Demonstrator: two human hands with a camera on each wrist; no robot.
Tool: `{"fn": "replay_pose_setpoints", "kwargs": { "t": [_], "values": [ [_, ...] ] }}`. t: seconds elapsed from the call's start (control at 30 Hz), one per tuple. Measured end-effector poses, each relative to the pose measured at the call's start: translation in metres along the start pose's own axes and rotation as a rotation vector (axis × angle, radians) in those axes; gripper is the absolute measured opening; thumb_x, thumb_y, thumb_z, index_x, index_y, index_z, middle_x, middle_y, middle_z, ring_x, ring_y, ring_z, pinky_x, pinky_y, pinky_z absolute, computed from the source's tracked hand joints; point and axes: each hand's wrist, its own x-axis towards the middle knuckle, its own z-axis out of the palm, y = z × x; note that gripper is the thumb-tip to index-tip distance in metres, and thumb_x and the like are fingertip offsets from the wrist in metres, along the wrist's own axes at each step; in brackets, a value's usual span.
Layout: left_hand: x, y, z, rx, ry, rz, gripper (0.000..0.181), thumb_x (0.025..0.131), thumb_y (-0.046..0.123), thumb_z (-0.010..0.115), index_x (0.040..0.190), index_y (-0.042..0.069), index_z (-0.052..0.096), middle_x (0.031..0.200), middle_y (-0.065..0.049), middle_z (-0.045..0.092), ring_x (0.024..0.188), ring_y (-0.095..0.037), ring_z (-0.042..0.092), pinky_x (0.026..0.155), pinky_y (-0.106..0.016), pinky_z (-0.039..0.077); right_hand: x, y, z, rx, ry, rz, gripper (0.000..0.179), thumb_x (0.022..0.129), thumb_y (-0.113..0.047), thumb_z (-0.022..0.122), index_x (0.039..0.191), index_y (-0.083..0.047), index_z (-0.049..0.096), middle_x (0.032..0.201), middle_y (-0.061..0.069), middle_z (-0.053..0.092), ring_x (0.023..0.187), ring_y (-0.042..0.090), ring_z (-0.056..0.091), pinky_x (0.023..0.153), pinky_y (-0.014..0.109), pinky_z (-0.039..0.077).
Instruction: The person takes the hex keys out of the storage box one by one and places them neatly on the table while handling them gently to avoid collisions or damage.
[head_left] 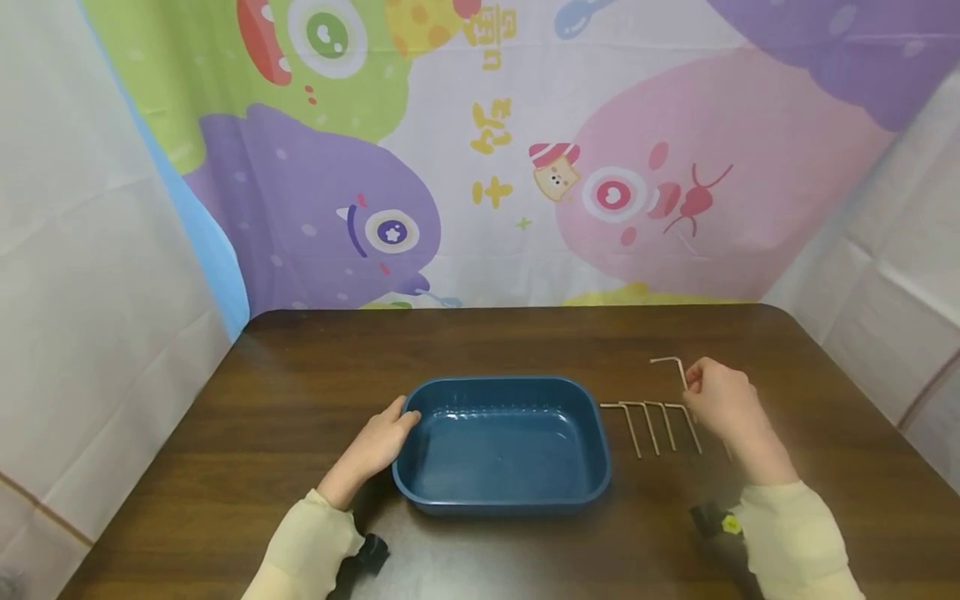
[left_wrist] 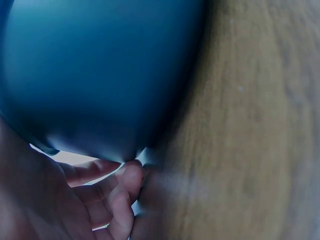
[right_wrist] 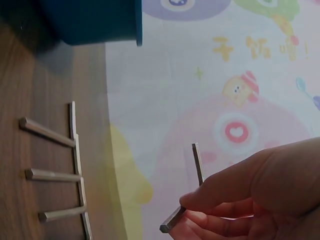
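Observation:
A blue rectangular plastic basin point(head_left: 501, 505) stands on the table, its inside bare. My left hand point(head_left: 378, 440) grips its left end, thumb over the rim and fingers against the outer wall point(left_wrist: 100, 85). To the right of the basin, my right hand point(head_left: 723, 398) pinches an L-shaped hex key point(head_left: 682, 373) between thumb and fingers. Its short arm points left in the head view, and in the right wrist view both ends of the key point(right_wrist: 172, 220) stick out of the grip. Several more hex keys point(head_left: 651, 429) lie in a row beside the basin, partly overlapping.
The brown wooden table point(head_left: 300, 367) reaches back to a cartoon-printed cloth point(head_left: 480, 250). Pale cloth walls point(head_left: 97, 292) stand on both sides. Black wrist devices point(head_left: 371, 554) sit below the sleeves.

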Motion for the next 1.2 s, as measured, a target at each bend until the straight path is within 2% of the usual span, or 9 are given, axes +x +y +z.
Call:
{"fn": "replay_pose_setpoints", "kwargs": {
  "t": [0.17,0.4,0.57,0.73,0.97,1.2],
  "values": [
    [0.001,0.001,0.001,0.0,0.006,0.002,0.053,0.095,0.029,0.031,0.138,-0.001,0.03,0.137,-0.021,0.039,0.124,-0.036,0.04,0.098,-0.051,0.033,0.001,0.009,-0.002,-0.02,-0.012,0.024,0.019,0.075,-0.006,0.052,0.09,0.004,0.054,0.078,0.015,0.059,0.07,0.031,0.056,0.064,0.046,0.041],
    [0.002,0.001,0.0,0.01,0.0,0.001,0.054,0.095,0.03,0.031,0.139,-0.002,0.027,0.139,-0.022,0.037,0.126,-0.037,0.038,0.099,-0.051,0.03,0.002,0.023,-0.001,-0.049,-0.033,0.06,0.018,0.073,-0.005,0.049,0.087,0.005,0.053,0.075,0.019,0.057,0.065,0.033,0.053,0.06,0.047,0.041],
    [0.001,0.001,0.0,0.005,-0.002,0.001,0.054,0.095,0.03,0.03,0.139,-0.002,0.027,0.139,-0.022,0.037,0.126,-0.037,0.037,0.099,-0.052,0.03,0.002,0.034,-0.004,-0.071,-0.083,0.089,0.003,0.072,-0.005,0.048,0.072,-0.002,0.05,0.067,0.014,0.052,0.062,0.03,0.049,0.055,0.042,0.038],
    [0.001,0.001,0.0,0.001,-0.004,0.006,0.054,0.095,0.029,0.03,0.139,-0.003,0.027,0.138,-0.022,0.037,0.125,-0.037,0.038,0.099,-0.052,0.031,0.0,0.046,-0.006,-0.109,-0.112,0.104,0.018,0.071,-0.005,0.047,0.056,-0.01,0.039,0.058,0.008,0.044,0.057,0.028,0.045,0.051,0.041,0.036],
    [0.0,0.001,-0.002,0.002,-0.003,0.007,0.054,0.095,0.029,0.031,0.139,-0.003,0.027,0.138,-0.023,0.037,0.125,-0.037,0.038,0.099,-0.052,0.03,-0.003,0.054,-0.007,-0.123,-0.152,0.103,0.012,0.071,-0.007,0.047,0.059,-0.004,0.048,0.063,0.018,0.053,0.06,0.037,0.053,0.054,0.048,0.04],
    [-0.001,0.0,-0.002,-0.005,0.006,0.008,0.053,0.095,0.029,0.032,0.138,-0.001,0.03,0.137,-0.022,0.04,0.124,-0.037,0.04,0.098,-0.051,0.032,-0.005,0.061,-0.01,-0.115,-0.233,0.147,0.011,0.07,-0.007,0.046,0.062,0.0,0.05,0.067,0.021,0.054,0.061,0.035,0.053,0.053,0.046,0.041]
  ]
}}
